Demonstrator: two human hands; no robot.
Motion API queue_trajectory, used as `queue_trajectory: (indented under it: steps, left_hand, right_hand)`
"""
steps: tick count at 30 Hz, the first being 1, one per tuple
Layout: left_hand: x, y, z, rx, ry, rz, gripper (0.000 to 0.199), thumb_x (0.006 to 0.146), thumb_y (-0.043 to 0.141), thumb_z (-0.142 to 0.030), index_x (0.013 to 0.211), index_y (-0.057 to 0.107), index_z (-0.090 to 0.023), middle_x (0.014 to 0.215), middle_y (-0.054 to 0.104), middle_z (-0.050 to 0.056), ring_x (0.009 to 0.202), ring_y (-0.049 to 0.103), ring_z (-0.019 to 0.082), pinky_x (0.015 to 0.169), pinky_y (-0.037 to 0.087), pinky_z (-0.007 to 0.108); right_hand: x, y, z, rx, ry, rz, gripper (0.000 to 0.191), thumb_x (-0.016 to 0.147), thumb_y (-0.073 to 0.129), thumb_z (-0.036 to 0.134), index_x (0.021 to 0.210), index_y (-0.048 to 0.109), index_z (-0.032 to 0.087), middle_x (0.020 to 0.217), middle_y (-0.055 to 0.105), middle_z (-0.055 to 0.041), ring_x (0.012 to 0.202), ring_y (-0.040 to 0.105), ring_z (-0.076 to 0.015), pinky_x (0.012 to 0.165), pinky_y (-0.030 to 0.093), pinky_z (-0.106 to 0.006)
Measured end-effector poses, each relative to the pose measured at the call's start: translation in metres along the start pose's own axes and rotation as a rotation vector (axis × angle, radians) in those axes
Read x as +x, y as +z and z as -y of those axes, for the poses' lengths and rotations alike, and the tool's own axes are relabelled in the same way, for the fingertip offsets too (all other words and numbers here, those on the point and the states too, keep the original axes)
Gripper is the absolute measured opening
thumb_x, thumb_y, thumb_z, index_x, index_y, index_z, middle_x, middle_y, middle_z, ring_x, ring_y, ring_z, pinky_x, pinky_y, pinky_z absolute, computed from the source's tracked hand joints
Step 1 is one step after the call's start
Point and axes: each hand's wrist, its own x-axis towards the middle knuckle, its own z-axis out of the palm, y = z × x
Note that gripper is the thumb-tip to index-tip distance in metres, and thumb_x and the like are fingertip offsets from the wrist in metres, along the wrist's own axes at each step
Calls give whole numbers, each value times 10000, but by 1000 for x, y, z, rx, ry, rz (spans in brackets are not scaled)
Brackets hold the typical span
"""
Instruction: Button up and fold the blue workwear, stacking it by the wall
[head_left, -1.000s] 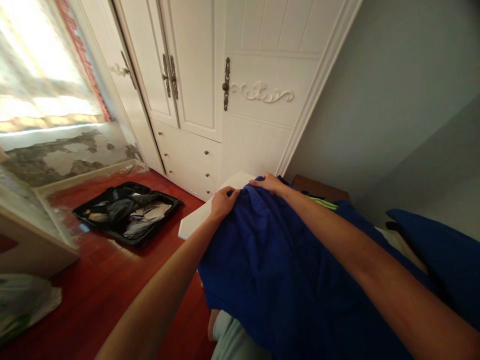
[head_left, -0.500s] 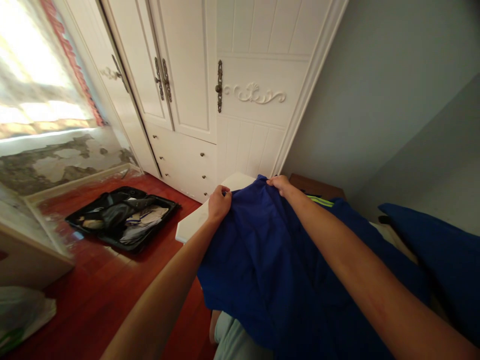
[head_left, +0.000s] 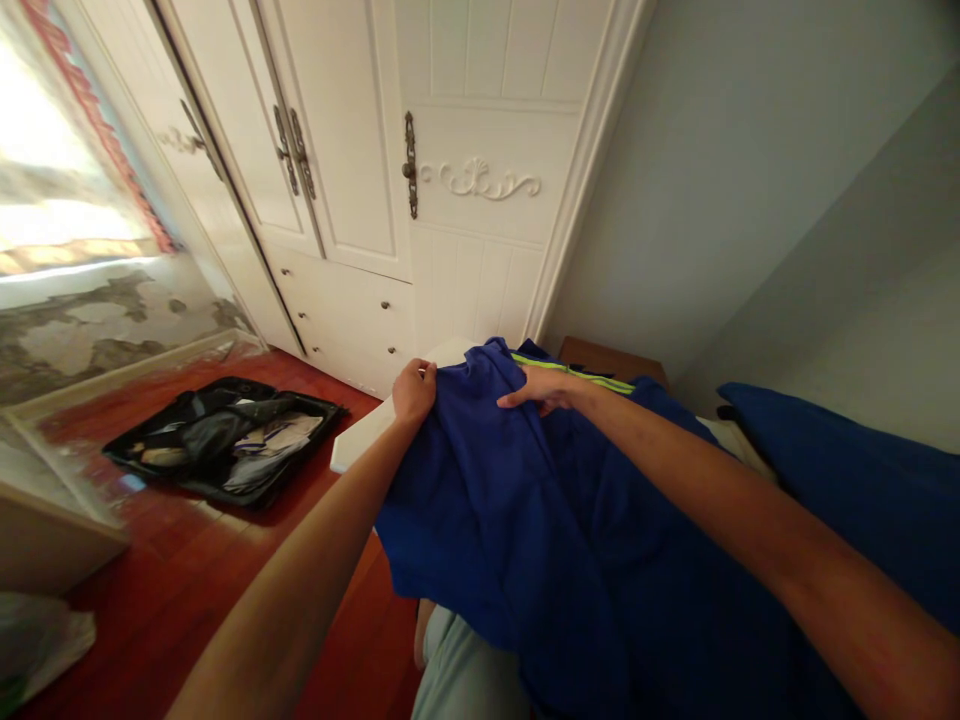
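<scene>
A dark blue garment (head_left: 480, 500) with yellow-green stripes along one edge spreads over my lap and the surface to my right. Its kind is unclear among the folds. My left hand (head_left: 415, 390) is closed on the garment's far left edge, fingers pinching the cloth. On the bunched far part rests my right hand (head_left: 544, 388), its thumb stretched left across the fabric and apart from the fingers. Those fingers are partly tucked out of sight beside a fold. The stripes pass just behind the right wrist.
An open black suitcase (head_left: 225, 440) with clothes inside lies on the red floor (head_left: 315, 600). Ahead stands a white wardrobe (head_left: 480, 260). A white tabletop corner (head_left: 356, 438) shows beyond my left forearm. To the right is a blue pillow (head_left: 840, 480); a plastic bag (head_left: 37, 640) sits lower left.
My right hand has left its pinch at the garment's far edge and shifted nearer, with the thumb spread. More of the yellow-green stripes shows. My left hand keeps its hold; the view has turned slightly right.
</scene>
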Motion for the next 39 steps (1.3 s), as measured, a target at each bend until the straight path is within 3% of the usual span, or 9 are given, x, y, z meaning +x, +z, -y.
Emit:
queue_trajectory:
  steps: [9,13,16,19,22,27,30,35,39]
  left_hand:
    - [15,-6,-14,121,-29,153,316,944,502,-377,1013,698,-140,1134,716,207,1107,657,348,924,481,412]
    - [0,-25,-23,126,22,179,434,921,536,-415,1167,636,-73,1252,645,257,1217,592,353,997,456,414]
    - [-48,-48,-26,102,171,147,555,862,609,-415,1322,539,-112,1418,531,215,1361,463,326,1111,369,424]
    - [-130,-70,-23,-100,409,95,494,858,596,-469,1254,591,-173,1348,577,156,1276,529,296,1087,403,414]
    - [-227,-75,-16,-375,201,63,376,854,608,-490,1121,644,-227,1041,683,86,981,650,249,848,521,356]
    - [-349,-49,-7,-675,-190,320,433,687,823,-453,1018,654,-232,837,685,53,712,641,197,615,491,286]
    - [-376,-30,-8,-760,-224,348,388,658,851,-352,978,670,-230,878,698,64,739,652,194,627,488,274]
    - [-374,-20,-7,-1107,-393,310,322,598,786,-206,891,658,-237,816,689,17,765,657,175,721,504,268]
    - [-372,-28,-4,-1380,-550,524,370,557,742,-185,907,642,-249,810,667,-17,721,637,137,720,513,261]
  right_hand:
    - [-63,-23,-47,55,2,-159,742,874,728,283,1498,350,146,1117,674,-138,783,676,-149,635,559,-228]
    - [-119,-5,-73,-194,-239,-263,667,866,708,300,1453,439,128,1092,668,-118,808,658,-153,702,561,-253]
    - [-172,23,-96,-461,-506,-206,680,836,737,394,1434,501,175,1160,636,-101,922,638,-177,901,548,-338]
    - [-220,52,-119,-724,-626,-47,861,765,806,477,1492,462,168,1254,582,-149,1097,600,-265,999,511,-430]
    - [-247,69,-134,-960,-666,-6,900,728,854,379,1505,455,164,1287,558,-183,1169,564,-323,1013,496,-470]
    - [-259,60,-137,-899,-693,-27,767,869,705,299,1544,368,160,1377,507,-159,1259,529,-269,1085,463,-416]
    - [-270,49,-137,-787,-670,-96,703,894,657,293,1530,385,170,1375,517,-140,1254,542,-244,1092,460,-410]
    - [-299,47,-147,-667,-629,-114,669,877,663,295,1496,445,171,1307,579,-137,1173,593,-227,1077,470,-416]
    - [-322,60,-160,-547,-573,-179,650,889,650,317,1494,441,200,1302,584,-121,1114,615,-202,1042,496,-403]
